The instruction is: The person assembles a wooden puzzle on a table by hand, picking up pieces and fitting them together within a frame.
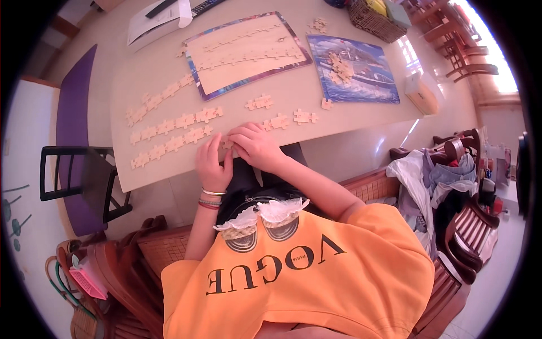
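Note:
At the table's near edge, a small pale wooden puzzle piece [227, 143] sits between my two hands. My left hand [213, 167] has its thumb and fingers closed around the piece's left side. With fingers bent and pressed together, my right hand [255, 146] grips it from the right. The fingers partly cover the piece. Beside my left hand run joined puzzle strips, a nearer one [172, 145] and a farther one [176, 124]. Short joined groups lie by my right hand: one at its fingers [275, 122], one farther right [305, 116] and one behind [259, 102].
A framed puzzle board [226, 85] holds two rows of pieces. Loose pieces lie on a blue ship picture [372, 85]. Around them are a wicker basket [377, 21], a wooden box [421, 94], a white box [158, 25] and a remote control [204, 7]. A black stool [84, 175] stands left.

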`<state>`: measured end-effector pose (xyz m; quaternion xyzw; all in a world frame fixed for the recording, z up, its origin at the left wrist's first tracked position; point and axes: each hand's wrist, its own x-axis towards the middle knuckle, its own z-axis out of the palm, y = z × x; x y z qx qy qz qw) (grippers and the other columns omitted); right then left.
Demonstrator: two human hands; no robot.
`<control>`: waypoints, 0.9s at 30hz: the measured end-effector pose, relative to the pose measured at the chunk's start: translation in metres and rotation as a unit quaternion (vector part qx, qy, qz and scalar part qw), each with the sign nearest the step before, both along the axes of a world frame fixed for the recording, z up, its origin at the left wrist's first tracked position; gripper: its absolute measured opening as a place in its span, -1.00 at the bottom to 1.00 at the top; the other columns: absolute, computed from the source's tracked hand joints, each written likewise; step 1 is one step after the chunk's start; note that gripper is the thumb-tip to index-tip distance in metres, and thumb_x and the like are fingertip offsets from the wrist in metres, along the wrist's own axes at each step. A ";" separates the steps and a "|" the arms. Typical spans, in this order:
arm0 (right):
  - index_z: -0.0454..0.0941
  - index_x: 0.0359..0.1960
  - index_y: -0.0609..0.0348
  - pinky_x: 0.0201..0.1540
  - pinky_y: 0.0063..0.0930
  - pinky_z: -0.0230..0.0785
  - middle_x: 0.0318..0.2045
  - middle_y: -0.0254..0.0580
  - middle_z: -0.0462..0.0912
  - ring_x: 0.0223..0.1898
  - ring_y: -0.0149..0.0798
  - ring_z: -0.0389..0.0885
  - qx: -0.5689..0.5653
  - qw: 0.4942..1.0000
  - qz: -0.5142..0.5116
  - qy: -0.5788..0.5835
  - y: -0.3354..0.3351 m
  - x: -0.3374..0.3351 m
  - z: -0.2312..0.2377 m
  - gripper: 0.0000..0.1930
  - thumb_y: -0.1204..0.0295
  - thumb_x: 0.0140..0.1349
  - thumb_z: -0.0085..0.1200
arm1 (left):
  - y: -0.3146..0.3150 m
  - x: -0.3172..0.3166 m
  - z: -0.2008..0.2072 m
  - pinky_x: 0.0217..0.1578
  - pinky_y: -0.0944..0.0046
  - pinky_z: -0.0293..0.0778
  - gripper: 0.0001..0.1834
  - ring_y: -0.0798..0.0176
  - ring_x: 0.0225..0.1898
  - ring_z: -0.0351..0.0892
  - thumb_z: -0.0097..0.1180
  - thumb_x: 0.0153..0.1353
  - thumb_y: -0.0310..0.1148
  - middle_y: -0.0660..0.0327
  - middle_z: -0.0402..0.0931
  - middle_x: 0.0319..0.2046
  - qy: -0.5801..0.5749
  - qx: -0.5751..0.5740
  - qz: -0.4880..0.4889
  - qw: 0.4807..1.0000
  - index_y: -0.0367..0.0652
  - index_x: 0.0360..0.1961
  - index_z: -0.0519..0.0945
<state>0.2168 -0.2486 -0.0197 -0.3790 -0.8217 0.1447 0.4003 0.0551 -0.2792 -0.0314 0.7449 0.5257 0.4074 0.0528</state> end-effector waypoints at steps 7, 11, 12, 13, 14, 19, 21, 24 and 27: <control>0.49 -0.27 0.17 -0.07 -0.29 0.33 -0.24 -0.26 0.57 -0.17 -0.14 0.51 -0.014 1.000 0.002 0.008 0.000 0.002 0.000 -0.76 0.56 -0.03 0.17 | -0.001 0.002 0.002 -0.15 0.11 0.44 -0.49 -0.01 -0.17 0.53 0.22 0.04 -0.41 0.04 0.53 -0.11 -0.020 -0.021 0.016 0.999 -0.24 0.07 0.47; 0.48 -0.25 0.18 -0.10 -0.26 0.35 -0.26 -0.21 0.57 -0.18 -0.10 0.52 -0.023 0.999 0.005 0.023 0.004 0.001 -0.008 -0.75 0.58 -0.02 0.16 | -0.002 0.000 -0.001 -0.17 0.12 0.44 -0.49 0.02 -0.23 0.53 0.22 0.04 -0.41 0.07 0.55 -0.16 -0.047 -0.046 0.016 0.998 -0.22 0.07 0.46; 0.47 -0.22 0.19 -0.11 -0.25 0.36 -0.26 -0.18 0.57 -0.19 -0.07 0.52 -0.049 0.998 -0.001 0.042 0.003 0.000 -0.011 -0.74 0.58 0.00 0.15 | -0.004 0.000 -0.001 -0.17 0.12 0.44 -0.49 0.02 -0.23 0.53 0.22 0.04 -0.41 0.07 0.55 -0.16 -0.046 -0.055 0.024 0.997 -0.22 0.07 0.46; 0.47 -0.20 0.19 -0.12 -0.24 0.36 -0.27 -0.15 0.58 -0.20 -0.05 0.53 -0.075 0.995 -0.006 0.061 0.002 -0.001 -0.013 -0.72 0.59 0.01 0.14 | -0.001 0.000 -0.001 -0.18 0.13 0.44 -0.49 0.03 -0.24 0.52 0.22 0.04 -0.41 0.08 0.56 -0.17 -0.047 -0.043 0.021 0.998 -0.21 0.07 0.46; 0.47 -0.20 0.19 -0.12 -0.24 0.36 -0.27 -0.15 0.58 -0.20 -0.05 0.53 -0.088 0.994 0.001 0.062 -0.003 -0.002 -0.012 -0.72 0.59 0.01 0.14 | -0.001 -0.001 -0.001 -0.19 0.13 0.44 -0.50 0.04 -0.26 0.52 0.22 0.04 -0.42 0.09 0.56 -0.18 -0.048 -0.034 0.018 0.998 -0.21 0.07 0.46; 0.47 -0.10 0.19 -0.15 -0.26 0.39 -0.26 -0.11 0.59 -0.20 -0.04 0.55 -0.103 0.992 -0.019 0.074 0.001 0.001 -0.003 -0.66 0.59 0.04 0.16 | 0.000 0.001 0.005 -0.19 0.14 0.44 -0.50 0.08 -0.27 0.52 0.23 0.03 -0.44 0.14 0.57 -0.18 -0.060 -0.045 0.018 0.997 -0.20 0.06 0.47; 0.46 -0.10 0.20 -0.16 -0.27 0.40 -0.26 -0.11 0.59 -0.20 -0.04 0.56 -0.116 0.990 -0.020 0.079 0.000 0.001 -0.004 -0.66 0.59 0.04 0.17 | 0.000 0.001 0.002 -0.19 0.16 0.44 -0.49 0.10 -0.27 0.52 0.23 0.03 -0.44 0.15 0.57 -0.18 -0.053 -0.046 0.016 0.997 -0.19 0.07 0.47; 0.46 -0.09 0.20 -0.17 -0.29 0.43 -0.25 -0.10 0.60 -0.19 -0.05 0.57 -0.100 0.993 -0.020 0.062 0.000 0.001 -0.004 -0.65 0.59 0.03 0.18 | -0.001 0.000 0.001 -0.19 0.16 0.44 -0.50 0.09 -0.26 0.52 0.24 0.03 -0.44 0.16 0.57 -0.19 -0.051 -0.041 0.016 0.998 -0.18 0.06 0.48; 0.43 -0.08 0.19 -0.11 -0.22 0.38 -0.27 -0.09 0.57 -0.19 -0.01 0.52 -0.094 0.994 -0.012 0.057 0.000 0.000 -0.003 -0.62 0.58 0.01 0.16 | -0.001 -0.001 0.001 -0.19 0.15 0.44 -0.50 0.08 -0.25 0.51 0.24 0.03 -0.45 0.15 0.56 -0.20 -0.047 -0.035 0.016 0.998 -0.18 0.06 0.48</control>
